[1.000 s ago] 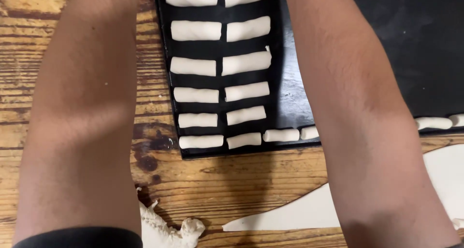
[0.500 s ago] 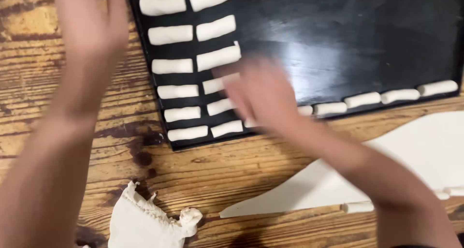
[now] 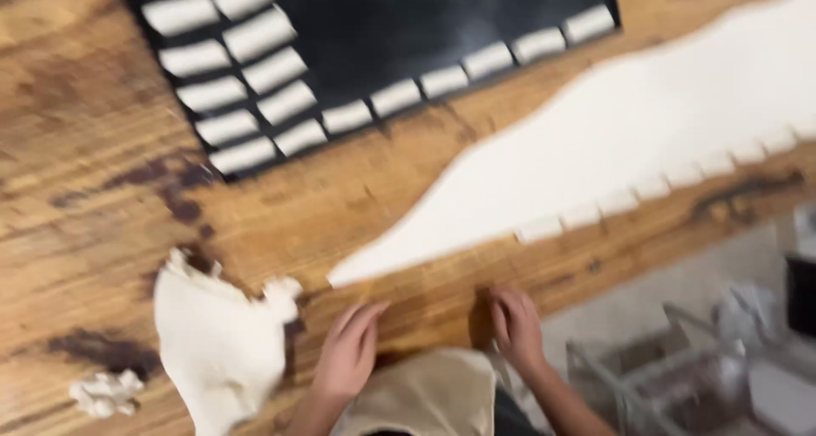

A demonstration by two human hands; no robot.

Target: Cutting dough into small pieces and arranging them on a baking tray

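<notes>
My left hand (image 3: 347,351) rests flat near the front edge of the wooden table (image 3: 93,232), fingers apart, holding nothing. My right hand (image 3: 515,325) lies at the table edge with fingers curled on the wood; nothing shows in it. A long rolled sheet of white dough (image 3: 646,138) stretches from the middle to the far right, its near edge cut into small blocks. A black baking tray (image 3: 425,28) at the top holds rows of small white dough pieces (image 3: 246,87). The picture is blurred.
A ragged scrap of dough (image 3: 217,342) lies left of my left hand, with a smaller crumpled bit (image 3: 106,392) at the lower left. Beyond the table edge at lower right are a grey floor and a wire rack or basket (image 3: 671,385).
Both hands have pulled back from the tray to the table's near edge. The view has swung right, now showing the long dough sheet and the floor.
</notes>
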